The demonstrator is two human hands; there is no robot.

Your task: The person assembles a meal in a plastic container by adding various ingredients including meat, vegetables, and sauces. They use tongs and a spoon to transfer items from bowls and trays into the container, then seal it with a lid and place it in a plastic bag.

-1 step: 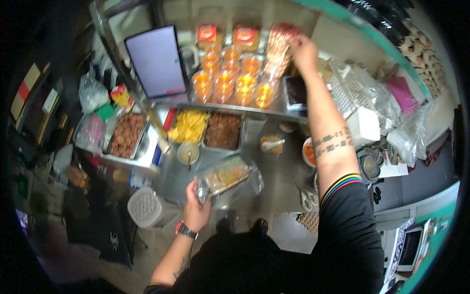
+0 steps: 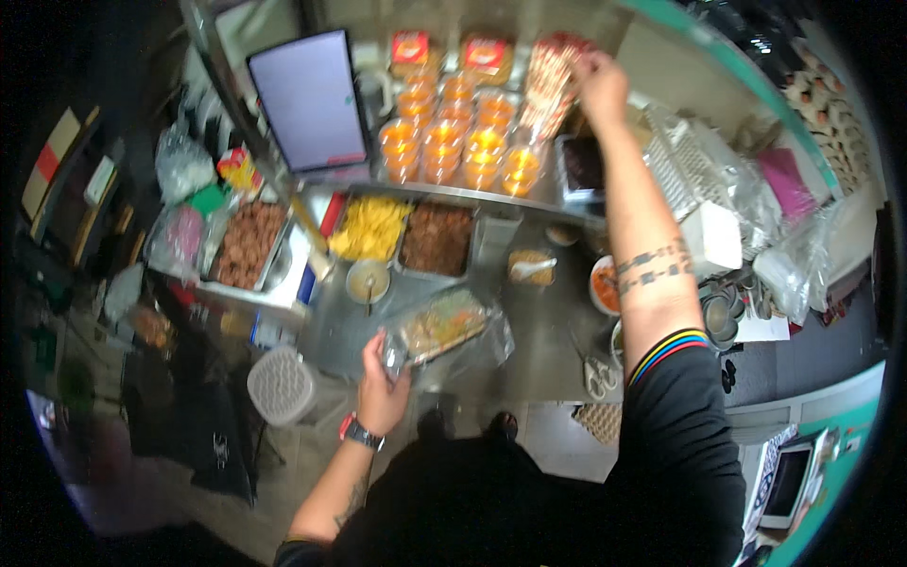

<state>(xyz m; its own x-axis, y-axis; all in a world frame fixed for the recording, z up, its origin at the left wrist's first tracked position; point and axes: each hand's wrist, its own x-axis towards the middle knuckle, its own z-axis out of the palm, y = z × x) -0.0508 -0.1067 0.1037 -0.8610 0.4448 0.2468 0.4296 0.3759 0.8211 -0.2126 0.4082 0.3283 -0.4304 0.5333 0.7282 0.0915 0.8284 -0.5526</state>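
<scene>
My left hand (image 2: 383, 392) is closed on the gathered end of a clear plastic bag (image 2: 392, 357). Inside the bag lies a flat, oblong food pack (image 2: 442, 326) with green and orange filling showing, over the steel counter. My right hand (image 2: 602, 83) reaches up to the shelf, its fingers closed at the top of a bundle of slim red-and-white packets (image 2: 551, 87); their exact kind is too blurred to tell. Beside the bundle stand stacked clear cups with orange contents (image 2: 484, 151). A dark-filled tray (image 2: 583, 168) sits just below my right wrist.
A tablet (image 2: 310, 104) leans at the shelf's left. On the counter are yellow chips (image 2: 368, 228), a tray of brown meat (image 2: 436, 241), a small bowl with a spoon (image 2: 367, 282), a tub of grains (image 2: 532, 267) and scissors (image 2: 599, 378). A lidded bin (image 2: 282, 387) stands left.
The view has shifted slightly, so the shelf and counter appear a little farther right. Both hands keep their holds.
</scene>
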